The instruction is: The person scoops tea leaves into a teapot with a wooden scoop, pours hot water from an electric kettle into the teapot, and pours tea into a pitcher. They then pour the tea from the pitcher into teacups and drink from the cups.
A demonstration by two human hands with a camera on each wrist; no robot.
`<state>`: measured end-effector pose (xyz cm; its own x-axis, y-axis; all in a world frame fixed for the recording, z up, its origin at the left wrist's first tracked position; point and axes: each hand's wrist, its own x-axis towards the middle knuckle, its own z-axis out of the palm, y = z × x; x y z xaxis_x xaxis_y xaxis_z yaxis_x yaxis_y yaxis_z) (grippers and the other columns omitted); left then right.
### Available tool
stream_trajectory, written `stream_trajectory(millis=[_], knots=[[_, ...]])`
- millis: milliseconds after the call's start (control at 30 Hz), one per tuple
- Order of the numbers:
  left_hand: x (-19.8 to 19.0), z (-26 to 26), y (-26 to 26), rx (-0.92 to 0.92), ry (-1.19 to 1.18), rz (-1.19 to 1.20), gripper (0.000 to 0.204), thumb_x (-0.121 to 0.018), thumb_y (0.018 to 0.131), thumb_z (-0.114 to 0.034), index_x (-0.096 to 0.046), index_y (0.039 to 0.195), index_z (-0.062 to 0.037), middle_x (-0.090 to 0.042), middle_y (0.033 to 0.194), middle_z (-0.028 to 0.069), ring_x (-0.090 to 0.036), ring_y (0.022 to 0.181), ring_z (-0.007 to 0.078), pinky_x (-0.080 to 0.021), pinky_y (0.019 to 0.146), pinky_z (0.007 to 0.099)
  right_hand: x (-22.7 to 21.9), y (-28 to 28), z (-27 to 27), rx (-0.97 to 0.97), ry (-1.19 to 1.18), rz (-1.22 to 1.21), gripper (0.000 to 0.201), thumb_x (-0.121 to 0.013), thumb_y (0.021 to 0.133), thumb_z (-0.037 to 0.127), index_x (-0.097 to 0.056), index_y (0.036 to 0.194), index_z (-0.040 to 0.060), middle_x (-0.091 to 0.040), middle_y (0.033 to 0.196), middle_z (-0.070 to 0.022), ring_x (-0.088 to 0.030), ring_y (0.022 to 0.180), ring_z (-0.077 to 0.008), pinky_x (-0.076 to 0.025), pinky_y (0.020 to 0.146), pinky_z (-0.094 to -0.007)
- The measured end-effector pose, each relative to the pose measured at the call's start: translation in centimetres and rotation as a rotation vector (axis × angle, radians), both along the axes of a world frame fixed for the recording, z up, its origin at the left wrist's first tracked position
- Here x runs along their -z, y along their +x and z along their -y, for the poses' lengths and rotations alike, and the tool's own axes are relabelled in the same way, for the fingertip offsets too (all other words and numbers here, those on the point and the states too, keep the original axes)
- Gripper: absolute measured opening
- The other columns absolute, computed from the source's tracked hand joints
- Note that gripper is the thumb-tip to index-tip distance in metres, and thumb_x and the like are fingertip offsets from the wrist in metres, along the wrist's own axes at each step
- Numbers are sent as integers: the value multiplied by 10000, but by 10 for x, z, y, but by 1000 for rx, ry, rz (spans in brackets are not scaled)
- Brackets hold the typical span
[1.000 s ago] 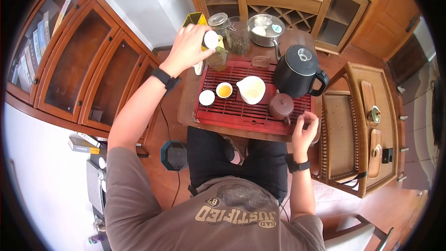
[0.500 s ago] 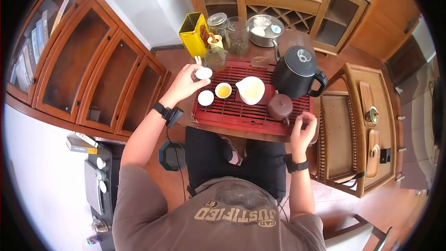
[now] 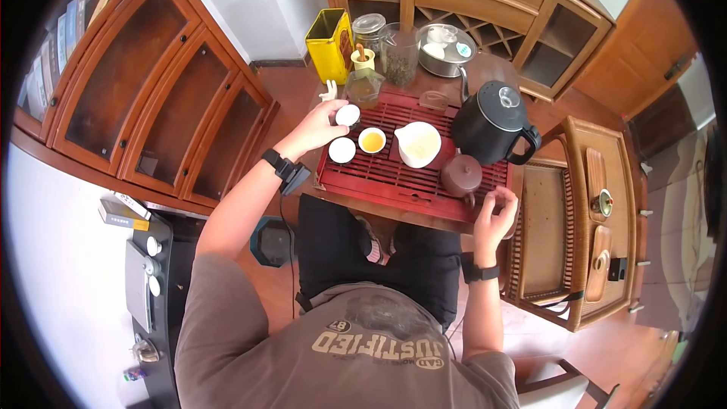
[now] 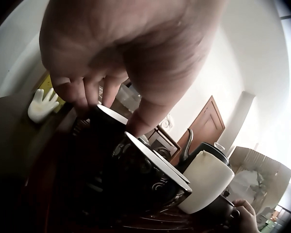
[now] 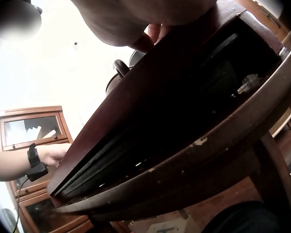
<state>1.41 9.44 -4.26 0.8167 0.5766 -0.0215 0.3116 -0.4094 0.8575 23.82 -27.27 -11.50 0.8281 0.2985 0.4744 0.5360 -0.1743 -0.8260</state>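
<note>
My left hand point(image 3: 322, 127) pinches a small teacup point(image 3: 347, 116), white inside, by its rim between thumb and fingers, low over the left of the red slatted tea tray point(image 3: 363, 181). In the left wrist view this cup point(image 4: 111, 113) shows a dark outside, with another dark cup in front of it. Beside it on the tray sit a white-lined cup point(image 3: 341, 151), a cup of amber tea point(image 3: 372, 141) and a white pitcher point(image 3: 419, 145). My right hand point(image 3: 494, 218) rests at the tray's front right corner, fingers loosely bent and holding nothing, near a brown teapot point(image 3: 461, 175).
A black kettle point(image 3: 496, 121) stands at the tray's right. Along the back are a yellow tin point(image 3: 329, 49), a glass jar point(image 3: 369, 28), a pitcher of leaves point(image 3: 399, 57) and a lidded pan point(image 3: 448, 51). A small white hand figurine point(image 3: 329, 92) stands behind my left hand.
My left hand has brought the teacup back from beside the yellow tin, down over the tray next to the other two cups. The right hand stays at the tray corner.
</note>
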Motion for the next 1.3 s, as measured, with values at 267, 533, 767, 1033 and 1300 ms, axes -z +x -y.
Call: stream_trajectory(millis=[267, 533, 767, 1033, 1300], knots=[[5, 11, -8, -18, 477, 39, 579, -742, 865, -122, -549, 1394, 12, -648, 1283, 164, -604, 1209, 347, -476, 1051, 445, -2, -1, -1, 4, 17, -5, 163, -649, 969, 27, -629, 1130, 8, -606, 938, -68, -560, 828, -180, -485, 806, -340], [-28, 77, -5, -42, 877, 2, 464, -793, 852, -281, -653, 1224, -41, -650, 1155, 110, -588, 1114, 295, -417, 927, 424, 0, 0, 0, 1, 8, 4, 161, -652, 970, 27, -627, 1128, 6, -598, 936, -65, -557, 825, -173, -483, 804, -333], [-21, 95, 7, -54, 899, -149, 588, -826, 826, -443, -684, 1206, -18, -701, 1097, 119, -618, 1071, 277, -398, 934, 409, 0, -1, -1, 4, 13, -2, 166, -654, 970, 28, -624, 1131, 6, -599, 933, -65, -556, 825, -169, -482, 801, -327], [-6, 90, 14, -52, 874, -130, 557, -851, 799, -406, -691, 1188, -40, -715, 1079, 121, -627, 1087, 270, -379, 939, 423, 1, 0, -1, 9, 11, 25, 171, -654, 963, 19, -624, 1131, 6, -603, 925, -72, -556, 822, -179, -478, 800, -337], [-35, 96, 11, -5, 783, -54, 478, -849, 795, -344, -695, 1158, -74, -721, 1083, 100, -637, 1087, 264, -364, 935, 402, 2, 1, 0, -1, 12, 11, 172, -651, 970, 23, -621, 1139, 6, -612, 937, -67, -560, 820, -169, -484, 797, -331]])
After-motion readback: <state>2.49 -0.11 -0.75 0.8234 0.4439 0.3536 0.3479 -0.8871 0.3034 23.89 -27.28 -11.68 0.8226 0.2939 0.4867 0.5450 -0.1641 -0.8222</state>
